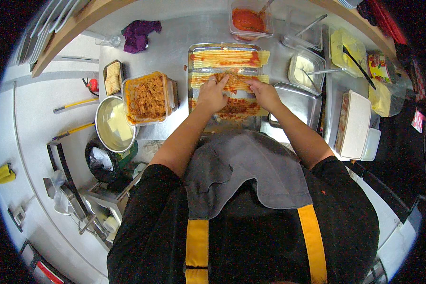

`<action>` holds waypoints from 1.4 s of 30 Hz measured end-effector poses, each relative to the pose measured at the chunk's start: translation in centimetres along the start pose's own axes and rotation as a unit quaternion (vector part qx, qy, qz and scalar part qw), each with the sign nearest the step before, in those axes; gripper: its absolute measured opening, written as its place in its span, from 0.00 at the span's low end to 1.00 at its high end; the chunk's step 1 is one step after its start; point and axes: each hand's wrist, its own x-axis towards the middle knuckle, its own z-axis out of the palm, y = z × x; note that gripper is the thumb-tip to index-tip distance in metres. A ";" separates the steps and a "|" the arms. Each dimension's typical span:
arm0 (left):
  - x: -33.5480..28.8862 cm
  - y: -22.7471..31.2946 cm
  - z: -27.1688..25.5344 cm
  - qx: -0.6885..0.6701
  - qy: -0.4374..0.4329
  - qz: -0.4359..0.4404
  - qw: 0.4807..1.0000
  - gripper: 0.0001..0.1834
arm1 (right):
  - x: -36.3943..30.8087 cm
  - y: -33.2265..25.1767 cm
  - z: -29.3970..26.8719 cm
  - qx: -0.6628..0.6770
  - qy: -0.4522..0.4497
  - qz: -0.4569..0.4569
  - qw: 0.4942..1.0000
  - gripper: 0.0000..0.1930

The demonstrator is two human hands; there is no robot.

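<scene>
A metal tray (192,54) lies before me with three ridged pasta sheets laid across it. Red sauce streaks the far sheet (225,58), and the nearest (229,109) bears sauce and minced filling. Both my hands are at the middle sheet (199,78), where minced meat filling (236,83) is spread. At its left part, my left hand (214,93) touches the filling with fingers stretched and apart. My right hand (266,94) reaches in at the right end, forefinger stretched out to the filling; its other fingers are partly hidden. I see nothing held in either hand.
Left of the tray, a tub of minced filling (147,98) stands beside a metal pot (99,124). A tub of red sauce (248,21) is at the back. On the right are a white-sauce container (307,64), an empty metal tray (293,90) and a lidded box (356,124).
</scene>
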 end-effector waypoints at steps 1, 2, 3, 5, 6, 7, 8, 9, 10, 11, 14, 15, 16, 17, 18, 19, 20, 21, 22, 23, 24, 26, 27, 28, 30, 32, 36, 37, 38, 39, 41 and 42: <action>0.1 0.0 0.0 -0.006 -0.023 -0.014 1.000 0.44 | 0.0 0.1 0.2 0.009 0.011 -0.007 1.000 0.16; 0.2 0.0 0.1 -0.003 -0.021 -0.014 1.000 0.44 | 0.0 0.1 0.3 0.003 0.012 -0.007 1.000 0.16; 0.2 0.0 0.1 0.000 -0.018 -0.015 1.000 0.44 | 0.0 0.2 0.4 0.000 0.016 -0.013 1.000 0.16; 0.2 0.1 0.2 0.002 -0.014 -0.014 1.000 0.44 | 0.0 0.3 0.5 -0.004 0.014 -0.022 1.000 0.16; 0.2 0.1 0.1 0.002 -0.013 -0.013 1.000 0.45 | -0.1 0.3 0.4 -0.006 0.008 -0.026 1.000 0.16; 0.1 0.2 0.1 0.003 -0.021 -0.016 1.000 0.45 | -0.1 0.3 0.3 -0.009 -0.001 -0.017 1.000 0.17; 0.1 0.3 0.0 0.001 -0.018 -0.014 1.000 0.44 | -0.1 0.3 0.2 -0.011 0.003 -0.031 0.999 0.17; 0.1 0.3 -0.1 0.001 -0.023 -0.017 1.000 0.44 | -0.1 0.2 0.0 -0.015 0.005 -0.034 0.999 0.17; 0.1 0.4 -0.3 0.000 -0.031 -0.021 0.999 0.44 | -0.2 0.0 -0.2 -0.013 0.011 -0.046 0.999 0.17; 0.2 0.5 -0.4 0.002 -0.035 -0.025 0.999 0.44 | -0.2 -0.1 -0.3 -0.025 0.005 -0.034 0.999 0.17; 0.2 0.8 -0.6 0.004 -0.050 -0.035 0.998 0.44 | -0.1 -0.7 -0.6 -0.046 0.002 -0.035 0.998 0.17; 0.2 0.8 -0.6 0.003 -0.051 -0.035 0.998 0.44 | -0.1 -0.8 -0.7 -0.054 0.003 -0.041 0.998 0.17; 0.2 0.8 -0.5 0.002 -0.058 -0.038 0.998 0.43 | -0.1 -0.9 -0.7 -0.061 0.001 -0.041 0.997 0.17; 0.2 0.8 -0.4 0.009 -0.051 -0.034 0.998 0.43 | -0.2 -0.9 -0.8 -0.070 0.000 -0.044 0.997 0.17; 0.3 0.8 -0.4 0.016 -0.050 -0.034 0.998 0.43 | -0.2 -0.9 -0.8 -0.078 -0.004 -0.041 0.996 0.17; 0.3 0.7 -0.3 0.021 -0.054 -0.034 0.998 0.43 | -0.2 -0.8 -0.8 -0.086 -0.007 -0.038 0.996 0.18; 0.2 0.7 -0.2 0.021 -0.050 -0.031 0.998 0.43 | -0.2 -0.8 -0.8 -0.091 0.005 -0.054 0.994 0.17; 0.2 0.6 -0.2 0.019 -0.052 -0.029 0.998 0.43 | -0.2 -0.7 -0.7 -0.096 0.018 -0.070 0.993 0.16; 0.1 0.5 -0.2 0.018 -0.053 -0.027 0.998 0.43 | -0.2 -0.5 -0.6 -0.097 0.038 -0.093 0.990 0.16; 0.0 0.5 -0.2 0.021 -0.041 -0.033 0.998 0.43 | -0.1 -0.4 -0.5 -0.099 0.035 -0.089 0.990 0.16; -0.1 0.4 -0.2 0.023 -0.029 -0.039 0.999 0.43 | -0.1 -0.3 -0.4 -0.097 0.040 -0.091 0.990 0.16; -0.3 0.3 -0.2 0.026 -0.021 -0.051 0.998 0.43 | 0.1 -0.2 -0.2 -0.100 0.048 -0.101 0.989 0.16; -0.3 0.3 -0.2 0.026 -0.025 -0.058 0.998 0.43 | 0.2 -0.2 -0.1 -0.106 0.051 -0.109 0.987 0.16; -0.3 0.2 -0.2 0.024 -0.030 -0.067 0.997 0.43 | 0.3 -0.3 -0.1 -0.114 0.050 -0.106 0.987 0.17; -0.3 -0.1 -0.2 0.026 -0.027 -0.063 0.997 0.43 | 0.3 -0.8 -0.4 -0.121 0.047 -0.111 0.985 0.17; -0.2 -0.4 0.1 0.027 -0.020 -0.056 0.998 0.42 | 0.1 -1.5 -1.1 -0.125 0.051 -0.107 0.985 0.18; -0.2 -1.4 0.7 -0.001 0.052 -0.026 0.998 0.40 | -1.0 -3.1 -3.4 -0.133 0.030 -0.073 0.988 0.23; -0.2 -1.6 0.9 -0.015 0.073 -0.020 0.997 0.40 | -1.5 -3.3 -4.0 -0.135 0.018 -0.062 0.989 0.25; -0.3 -2.0 0.9 -0.025 0.085 -0.026 0.996 0.39 | -2.1 -3.5 -4.3 -0.157 -0.002 -0.035 0.987 0.25; -0.5 -2.3 1.0 -0.033 0.089 -0.035 0.995 0.37 | -2.8 -3.4 -4.5 -0.176 -0.017 -0.015 0.984 0.25; -0.9 -2.8 1.1 -0.036 0.090 -0.033 0.995 0.35 | -3.4 -3.0 -4.3 -0.201 -0.020 -0.017 0.979 0.25; -1.1 -3.0 1.1 -0.030 0.088 -0.022 0.995 0.34 | -3.7 -2.7 -3.9 -0.208 -0.006 -0.041 0.977 0.25</action>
